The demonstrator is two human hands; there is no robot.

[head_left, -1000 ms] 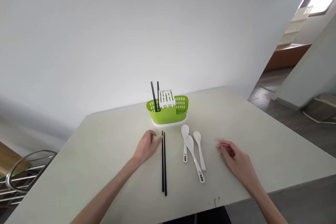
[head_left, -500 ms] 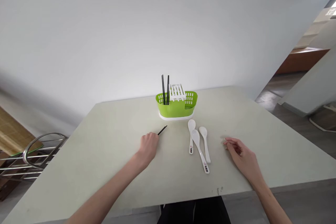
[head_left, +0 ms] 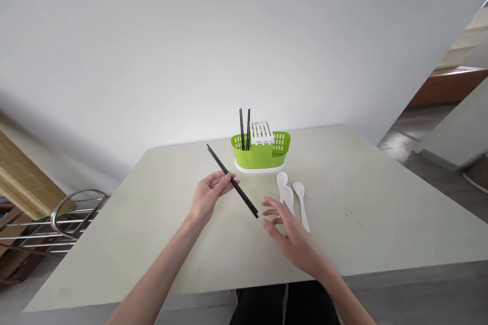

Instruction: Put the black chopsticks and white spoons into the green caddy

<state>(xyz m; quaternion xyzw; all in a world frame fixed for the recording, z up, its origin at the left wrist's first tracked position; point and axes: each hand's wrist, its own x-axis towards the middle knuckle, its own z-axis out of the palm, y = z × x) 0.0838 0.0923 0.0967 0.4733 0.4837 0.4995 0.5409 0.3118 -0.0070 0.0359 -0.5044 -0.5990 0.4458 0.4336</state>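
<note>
My left hand (head_left: 209, 194) holds a pair of black chopsticks (head_left: 244, 199) pinched near their middle, slanting from upper left to lower right above the pale table (head_left: 152, 223). My right hand (head_left: 290, 231) is open with fingers spread, its fingertips close to the chopsticks' lower end, and it partly covers the handles of three white spoons (head_left: 293, 194) lying on the table. Behind them stands a green cutlery holder (head_left: 261, 151) with a white slotted insert and two black chopsticks (head_left: 244, 129) upright in its left part.
A metal wire rack (head_left: 46, 226) and a wooden board stand off the table's left side. A white wall runs behind the table. Floor and a doorway show at the right. The table's front edge is near my body.
My left hand picked the chopsticks up off the table and lifted them at a slant. My right hand moved left from the table's right side toward their lower end.
</note>
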